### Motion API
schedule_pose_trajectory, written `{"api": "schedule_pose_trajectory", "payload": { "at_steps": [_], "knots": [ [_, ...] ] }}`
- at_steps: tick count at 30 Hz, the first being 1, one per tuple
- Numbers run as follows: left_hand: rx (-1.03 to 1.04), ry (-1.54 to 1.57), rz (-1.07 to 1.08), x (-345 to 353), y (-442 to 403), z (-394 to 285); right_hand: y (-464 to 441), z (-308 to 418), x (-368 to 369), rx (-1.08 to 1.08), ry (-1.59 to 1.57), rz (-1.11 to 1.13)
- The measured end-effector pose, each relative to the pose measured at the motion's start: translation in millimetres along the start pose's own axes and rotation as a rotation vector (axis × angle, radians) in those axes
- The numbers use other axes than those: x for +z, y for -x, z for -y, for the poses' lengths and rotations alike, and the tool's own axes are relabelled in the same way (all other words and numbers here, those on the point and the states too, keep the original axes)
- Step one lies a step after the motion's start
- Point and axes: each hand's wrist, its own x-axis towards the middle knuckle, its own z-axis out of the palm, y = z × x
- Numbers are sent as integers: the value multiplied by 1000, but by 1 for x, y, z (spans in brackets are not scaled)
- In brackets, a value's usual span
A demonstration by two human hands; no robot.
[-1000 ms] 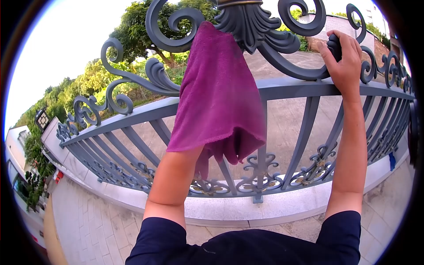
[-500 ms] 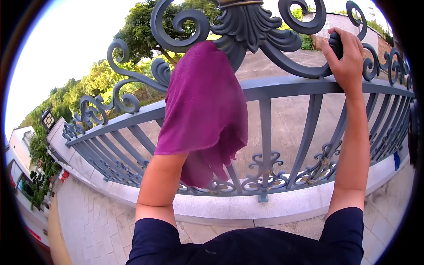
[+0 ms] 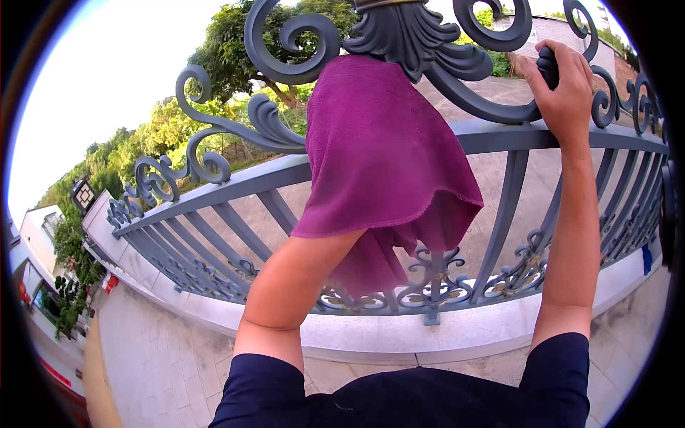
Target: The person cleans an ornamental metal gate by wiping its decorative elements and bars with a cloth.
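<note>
A purple cloth (image 3: 389, 150) drapes over my left hand and forearm, hiding the hand and its fingers completely. Its upper edge lies against the underside of the dark leaf-shaped ornament (image 3: 396, 36), and its loose lower end hangs in front of the bars. Where the hidden fingers press or grip cannot be seen. On the right, my right hand (image 3: 569, 103) is closed around the dark knob-like end of an iron scroll (image 3: 548, 69), just above the top rail (image 3: 492, 135).
The grey metal fence (image 3: 510, 207) curves across the view, standing on a pale stone curb (image 3: 371, 334). More iron scrolls (image 3: 196, 153) rise along its top at both sides. A lantern-topped post (image 3: 83, 194) is at far left. Paving (image 3: 153, 339) lies below.
The purple cloth and my left arm have moved right along the fence, from beside the leaf ornament to beneath it. My right hand keeps its hold on the scroll end.
</note>
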Motion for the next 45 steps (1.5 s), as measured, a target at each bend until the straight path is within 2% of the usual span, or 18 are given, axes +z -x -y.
{"api": "schedule_pose_trajectory", "payload": {
  "at_steps": [5,19,21,29,40,45],
  "knots": [
    [-14,22,112,-13,-8,9,2,-3,-3,-15,-61,5],
    [42,-20,-33,1,-1,4,0,-3,-2,-31,-100,-6],
    [34,-19,-29,0,-1,7,-2,-1,-6,0,-124,46],
    [34,-94,19,-32,-9,36,1,-3,-5,-27,-111,23],
    [53,-167,-42,-39,10,31,2,-1,0,19,-47,19],
    [18,-200,-24,-57,9,43,3,-7,0,-41,-55,-3]
  ]
}}
